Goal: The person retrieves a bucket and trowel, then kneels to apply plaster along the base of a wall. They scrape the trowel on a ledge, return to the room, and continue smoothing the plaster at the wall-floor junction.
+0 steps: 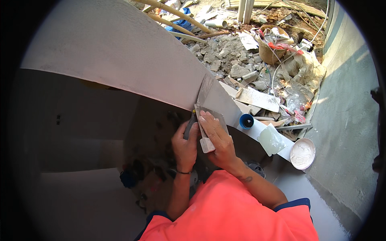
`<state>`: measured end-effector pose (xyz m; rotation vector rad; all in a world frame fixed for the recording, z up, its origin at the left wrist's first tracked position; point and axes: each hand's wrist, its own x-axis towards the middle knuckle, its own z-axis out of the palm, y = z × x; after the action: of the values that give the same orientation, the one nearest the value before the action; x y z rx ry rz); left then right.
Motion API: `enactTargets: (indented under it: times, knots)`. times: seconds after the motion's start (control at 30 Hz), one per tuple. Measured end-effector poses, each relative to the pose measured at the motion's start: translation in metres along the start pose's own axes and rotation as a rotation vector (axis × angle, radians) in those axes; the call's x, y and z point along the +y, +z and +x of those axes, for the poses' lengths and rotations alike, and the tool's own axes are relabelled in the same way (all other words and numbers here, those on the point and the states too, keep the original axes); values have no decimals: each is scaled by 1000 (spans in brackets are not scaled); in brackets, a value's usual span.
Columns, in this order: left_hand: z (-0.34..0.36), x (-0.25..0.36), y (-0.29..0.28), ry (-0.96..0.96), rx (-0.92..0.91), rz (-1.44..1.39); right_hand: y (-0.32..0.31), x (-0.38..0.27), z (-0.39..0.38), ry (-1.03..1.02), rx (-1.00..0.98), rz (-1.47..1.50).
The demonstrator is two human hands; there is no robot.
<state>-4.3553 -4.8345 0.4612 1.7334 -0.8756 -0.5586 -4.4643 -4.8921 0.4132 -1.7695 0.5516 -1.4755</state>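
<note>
A dark tool (189, 126) is clasped by the left hand (185, 148), a flat plate (217, 114) is covered by the right hand (220, 141) (grip cannot be told), and the grey-patched wall corner (205, 87) just beyond is judged unfinished.

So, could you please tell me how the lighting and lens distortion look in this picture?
In the head view, sunlight brightens the rubble and streaks the grey wall at right; the area below the pale wall at left sits in deep shadow; also in the head view, edges bow toward the black rim, and the left hand and right hand look fairly sharp.
</note>
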Motion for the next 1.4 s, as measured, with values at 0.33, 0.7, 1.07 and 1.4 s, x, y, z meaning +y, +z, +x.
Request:
enactTargets:
  times: [0.33,0.7,1.07,1.4]
  knots:
    - [3,3,-3,-103,-117,-129,3,-8,6,130,55,-29]
    - [2,8,1,-234,-95,-81,-12,10,27,281,74,-27]
    - [1,8,1,-242,-125,-166,-12,15,36,183,67,-7]
    - [1,9,1,-242,-120,-200,-17,24,24,126,29,55]
